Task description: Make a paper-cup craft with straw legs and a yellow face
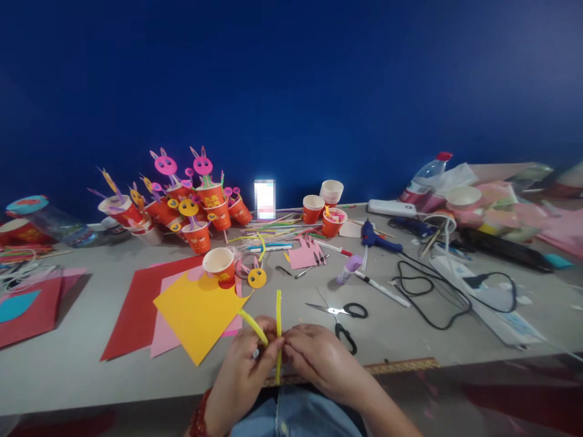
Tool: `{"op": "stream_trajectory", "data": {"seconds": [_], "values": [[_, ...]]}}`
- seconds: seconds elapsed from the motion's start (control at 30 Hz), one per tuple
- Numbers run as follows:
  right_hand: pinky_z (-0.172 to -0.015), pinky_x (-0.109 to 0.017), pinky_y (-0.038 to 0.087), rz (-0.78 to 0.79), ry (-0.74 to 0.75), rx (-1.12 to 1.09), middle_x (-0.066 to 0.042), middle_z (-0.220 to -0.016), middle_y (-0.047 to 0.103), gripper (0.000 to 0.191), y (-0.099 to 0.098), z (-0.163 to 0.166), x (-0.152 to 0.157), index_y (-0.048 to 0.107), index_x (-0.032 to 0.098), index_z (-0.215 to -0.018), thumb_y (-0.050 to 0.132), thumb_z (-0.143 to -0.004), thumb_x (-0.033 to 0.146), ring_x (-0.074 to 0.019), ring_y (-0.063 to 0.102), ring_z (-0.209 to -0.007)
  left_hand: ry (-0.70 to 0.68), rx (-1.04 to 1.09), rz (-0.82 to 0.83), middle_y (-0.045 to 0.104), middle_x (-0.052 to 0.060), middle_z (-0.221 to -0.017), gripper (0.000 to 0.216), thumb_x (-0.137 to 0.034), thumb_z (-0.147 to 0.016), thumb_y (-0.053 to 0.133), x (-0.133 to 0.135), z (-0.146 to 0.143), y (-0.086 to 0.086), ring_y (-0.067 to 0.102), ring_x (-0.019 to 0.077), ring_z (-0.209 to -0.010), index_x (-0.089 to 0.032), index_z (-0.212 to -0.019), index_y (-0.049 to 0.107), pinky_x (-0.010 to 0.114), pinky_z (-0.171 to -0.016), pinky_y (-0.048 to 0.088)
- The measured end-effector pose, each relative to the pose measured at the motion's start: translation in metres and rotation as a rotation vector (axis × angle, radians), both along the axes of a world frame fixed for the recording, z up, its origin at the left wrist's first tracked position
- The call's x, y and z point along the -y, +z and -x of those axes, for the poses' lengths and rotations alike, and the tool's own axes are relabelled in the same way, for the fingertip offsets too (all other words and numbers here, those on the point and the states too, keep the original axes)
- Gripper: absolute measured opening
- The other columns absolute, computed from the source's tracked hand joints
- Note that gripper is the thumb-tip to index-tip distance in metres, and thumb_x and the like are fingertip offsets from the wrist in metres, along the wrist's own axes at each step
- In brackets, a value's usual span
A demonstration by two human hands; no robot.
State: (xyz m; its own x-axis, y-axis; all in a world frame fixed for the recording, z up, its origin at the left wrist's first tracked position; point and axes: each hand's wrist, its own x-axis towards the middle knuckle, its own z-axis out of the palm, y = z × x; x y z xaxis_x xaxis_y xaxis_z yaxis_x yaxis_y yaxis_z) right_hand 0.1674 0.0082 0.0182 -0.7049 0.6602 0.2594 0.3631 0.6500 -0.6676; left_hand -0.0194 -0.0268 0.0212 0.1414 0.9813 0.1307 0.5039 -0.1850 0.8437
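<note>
My left hand (pixel 246 364) and my right hand (pixel 316 358) meet at the near table edge, both pinched on a yellow pipe cleaner (pixel 278 312). One strand stands upright between my fingers; another yellow strand (pixel 252 325) slants up to the left. The left hand also seems to hold a small pen-like thing I cannot make out. Just beyond lie a yellow paper sheet (pixel 195 312) and an orange paper cup (pixel 219 264) with a yellow disc (pixel 257 278) beside it.
Open scissors (pixel 339 312) lie right of my hands. Red and pink sheets (pixel 136 303) lie left. Decorated cups (pixel 191 209) crowd the back left. A blue glue gun (pixel 376 238), black cable (pixel 428 291), pens, a glue stick (pixel 348 269) and a bottle (pixel 426 176) fill the right.
</note>
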Motion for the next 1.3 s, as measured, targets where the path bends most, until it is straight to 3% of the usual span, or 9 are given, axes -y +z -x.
{"op": "stream_trajectory", "data": {"seconds": [0.2,0.33,0.47,0.63,0.7,0.83,0.97,1.1,1.3], "values": [[-0.066,-0.026,0.040,-0.032,-0.018,-0.016,-0.002,-0.069,0.062,0.027,-0.004,0.002,-0.001,0.052,0.021,-0.074,0.038,-0.098,0.021,-0.0174,0.056,-0.065,-0.024,-0.093,-0.130,0.070,0.006,-0.084,0.019,-0.028,-0.097,0.047,0.001,-0.003,-0.004,0.069,0.0192,-0.077,-0.020,-0.087,0.061,0.027,-0.072,0.054],[-0.060,-0.025,0.035,0.019,-0.036,-0.152,0.002,-0.059,0.051,0.030,-0.004,0.006,-0.002,0.043,0.022,-0.065,0.039,-0.095,0.020,-0.0143,0.049,-0.057,0.013,-0.132,-0.211,0.072,0.009,-0.088,0.025,-0.027,-0.099,0.042,0.004,-0.006,-0.006,0.070,0.0203,-0.080,-0.019,-0.089,0.063,0.027,-0.073,0.056],[-0.052,-0.023,0.029,0.187,-0.135,-0.292,0.006,-0.051,0.037,0.034,-0.008,0.013,0.002,0.034,0.022,-0.058,0.044,-0.090,0.028,-0.0108,0.038,-0.048,0.020,-0.098,-0.260,0.071,0.008,-0.081,0.025,-0.029,-0.099,0.042,0.011,-0.007,-0.009,0.070,0.0200,-0.077,-0.020,-0.089,0.064,0.026,-0.073,0.056],[-0.042,-0.019,0.027,0.468,-0.222,-0.390,0.007,-0.044,0.037,0.032,-0.016,0.021,0.011,0.037,0.022,-0.057,0.041,-0.088,0.029,-0.0088,0.036,-0.039,0.023,0.033,-0.164,0.064,0.003,-0.074,0.020,-0.027,-0.097,0.047,0.013,-0.009,-0.018,0.064,0.0171,-0.069,-0.020,-0.082,0.059,0.025,-0.068,0.053],[-0.043,-0.019,0.028,0.353,-0.261,-0.399,0.007,-0.045,0.037,0.031,-0.016,0.023,0.012,0.037,0.022,-0.058,0.041,-0.088,0.027,-0.0092,0.037,-0.041,0.071,0.116,-0.149,0.064,0.003,-0.077,0.016,-0.027,-0.096,0.048,0.011,-0.010,-0.021,0.063,0.0169,-0.071,-0.020,-0.086,0.059,0.025,-0.067,0.053],[-0.052,-0.023,0.033,-0.092,-0.301,-0.348,0.003,-0.052,0.048,0.030,-0.014,0.022,0.011,0.043,0.022,-0.062,0.043,-0.092,0.025,-0.0119,0.045,-0.049,0.110,0.209,-0.101,0.064,0.003,-0.085,0.013,-0.031,-0.093,0.056,0.008,-0.008,-0.022,0.063,0.0171,-0.075,-0.020,-0.097,0.060,0.026,-0.069,0.052],[-0.058,-0.025,0.039,-0.366,-0.289,-0.250,0.002,-0.056,0.056,0.024,-0.011,0.018,0.009,0.049,0.022,-0.068,0.044,-0.091,0.015,-0.0133,0.048,-0.051,0.060,0.161,0.001,0.059,-0.001,-0.074,0.018,-0.036,-0.091,0.060,0.007,-0.006,-0.011,0.057,0.0153,-0.066,-0.020,-0.083,0.059,0.024,-0.061,0.048],[-0.063,-0.026,0.042,-0.531,-0.281,-0.188,0.001,-0.057,0.060,0.022,-0.011,0.016,0.007,0.049,0.022,-0.070,0.046,-0.084,0.005,-0.0138,0.050,-0.051,0.048,0.084,0.029,0.060,0.000,-0.072,0.025,-0.036,-0.095,0.052,0.004,-0.006,0.000,0.057,0.0151,-0.066,-0.020,-0.078,0.059,0.024,-0.063,0.045],[-0.052,-0.026,0.032,-0.602,-0.222,-0.176,0.003,-0.053,0.054,0.023,-0.008,0.014,0.002,0.047,0.022,-0.067,0.048,-0.080,0.003,-0.0137,0.043,-0.048,0.042,0.057,0.007,0.062,0.000,-0.073,0.025,-0.034,-0.099,0.045,0.002,-0.010,0.000,0.058,0.0155,-0.067,-0.020,-0.082,0.058,0.024,-0.065,0.046]]}}
